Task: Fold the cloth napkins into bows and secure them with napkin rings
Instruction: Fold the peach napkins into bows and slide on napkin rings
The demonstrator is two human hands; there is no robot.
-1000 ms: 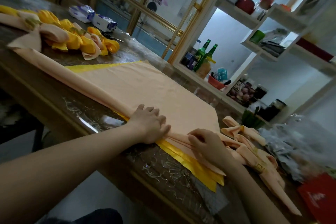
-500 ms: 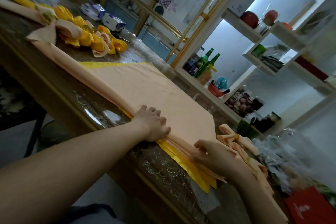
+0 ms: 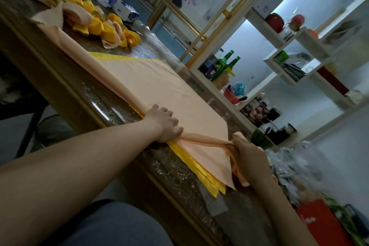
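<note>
Closest of all is the person's lap (image 3: 111,225) in blue-grey cloth, at the bottom. Two bare arms reach over it to the table (image 3: 83,94). The table has a brown wooden edge and a shiny clear cover (image 3: 107,106) on top.

The left hand (image 3: 163,124) is at the near edge of the big peach napkin (image 3: 159,86). Its fingers curl over the rolled-up edge and its thumb presses in from the side, so it holds the roll tight. The right hand (image 3: 247,158) is a little way to the right, by the napkin's corner. Its fingers wrap round the end of the same roll, which is stretched between the two hands.

The rest of the napkin lies flat on the table, spreading away from the person. Under it is a stack of yellow napkins (image 3: 201,173). Only their edges peek out, at the near side and the far side.

The right hand and arm hide most of some folded peach cloth behind them, so I cannot tell its shape. Past the arm are a crinkly clear bag (image 3: 295,168) and a red box (image 3: 323,223).

Farther off, at the left end of the table, is a pile of peach and yellow bows (image 3: 95,22), all touching. Just behind them lie two blue and white tissue packs (image 3: 123,9).

Farthest away is a white shelf (image 3: 279,74) with green bottles (image 3: 225,64) low down and a red pot (image 3: 274,22) up high.
</note>
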